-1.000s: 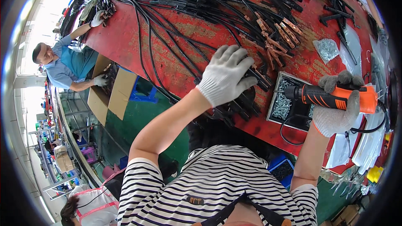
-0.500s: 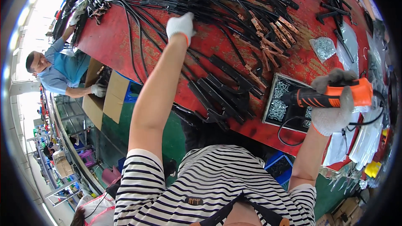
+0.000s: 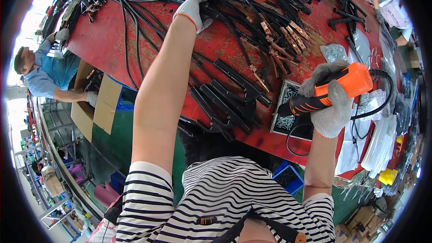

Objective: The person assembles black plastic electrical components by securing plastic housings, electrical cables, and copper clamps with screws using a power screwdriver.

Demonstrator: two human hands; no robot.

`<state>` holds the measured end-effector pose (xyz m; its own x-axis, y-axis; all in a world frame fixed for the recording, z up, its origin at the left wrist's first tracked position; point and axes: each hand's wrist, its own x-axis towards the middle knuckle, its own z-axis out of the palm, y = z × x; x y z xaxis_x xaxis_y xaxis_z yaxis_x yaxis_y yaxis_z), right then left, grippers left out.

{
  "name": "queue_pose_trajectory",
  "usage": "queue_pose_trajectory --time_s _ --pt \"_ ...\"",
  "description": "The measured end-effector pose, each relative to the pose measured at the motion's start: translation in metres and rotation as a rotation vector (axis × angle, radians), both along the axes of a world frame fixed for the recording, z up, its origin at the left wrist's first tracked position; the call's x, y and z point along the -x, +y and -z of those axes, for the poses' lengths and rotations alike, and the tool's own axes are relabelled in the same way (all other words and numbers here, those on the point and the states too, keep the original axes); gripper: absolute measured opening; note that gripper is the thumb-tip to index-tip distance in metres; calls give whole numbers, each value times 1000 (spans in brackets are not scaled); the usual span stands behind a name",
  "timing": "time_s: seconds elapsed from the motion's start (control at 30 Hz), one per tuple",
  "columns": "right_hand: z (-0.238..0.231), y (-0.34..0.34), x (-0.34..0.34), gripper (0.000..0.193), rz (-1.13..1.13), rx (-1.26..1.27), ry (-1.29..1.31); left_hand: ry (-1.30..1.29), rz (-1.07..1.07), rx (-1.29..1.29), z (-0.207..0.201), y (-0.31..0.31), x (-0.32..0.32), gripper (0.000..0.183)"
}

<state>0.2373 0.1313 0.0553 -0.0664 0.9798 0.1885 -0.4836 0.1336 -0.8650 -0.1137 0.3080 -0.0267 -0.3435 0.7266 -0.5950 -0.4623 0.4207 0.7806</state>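
My left hand [image 3: 191, 12], in a white glove, reaches over the pile of black cables [image 3: 135, 4] and black handles at the far side of the red table. Its fingers and thumb are spread apart, close to the black handles; I see nothing held between them. My right hand [image 3: 333, 108], in a grey and white glove, is wrapped round an orange and black electric screwdriver [image 3: 346, 82]. The tool's dark nose points left, over a shallow tray [image 3: 275, 121] of small silver screws. Several black clamp handles [image 3: 225, 101] lie left of the tray, with copper jaw pieces [image 3: 294, 38] beyond it.
A plastic bag of small metal parts [image 3: 334, 53] lies behind the tray, and clear plastic bags [image 3: 380, 139] are at the right. The tool's black cord [image 3: 388, 94] loops rightward. At the far left a co-worker [image 3: 49, 76] reaches into a cardboard box [image 3: 105, 103]. Another person [image 3: 391, 6] stands far right.
My left hand has moved farther out to the cables, its fingers now spread. The screwdriver's nose has tilted downward over the screw tray. The whole view has shifted slightly.
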Motion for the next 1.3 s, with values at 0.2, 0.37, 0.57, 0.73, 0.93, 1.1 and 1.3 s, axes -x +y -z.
queue_pose_trajectory --time_s 0.2,0.37,0.57,0.73,0.93,1.1,1.3 --pt "-10 4 2 40 -149 228 -78 -833 9 -376 -20 -20 -1 21" --pt "20 16 23 47 -323 514 -17 -695 -209 -441 -73 -60 -51 33" --pt "32 1 53 54 -654 555 97 -639 -363 -357 -94 -109 -60 40" --pt "44 -13 62 64 -648 444 -126 -636 -456 -341 -115 -120 -64 41" --pt "29 -16 70 57 -402 312 -174 -685 -311 -523 -118 -116 -54 31" --pt "18 -2 54 54 -409 312 152 -476 -230 -332 -131 -130 -84 30" --pt "32 -13 37 72 -638 406 164 -552 -261 -358 -123 -135 -104 27"
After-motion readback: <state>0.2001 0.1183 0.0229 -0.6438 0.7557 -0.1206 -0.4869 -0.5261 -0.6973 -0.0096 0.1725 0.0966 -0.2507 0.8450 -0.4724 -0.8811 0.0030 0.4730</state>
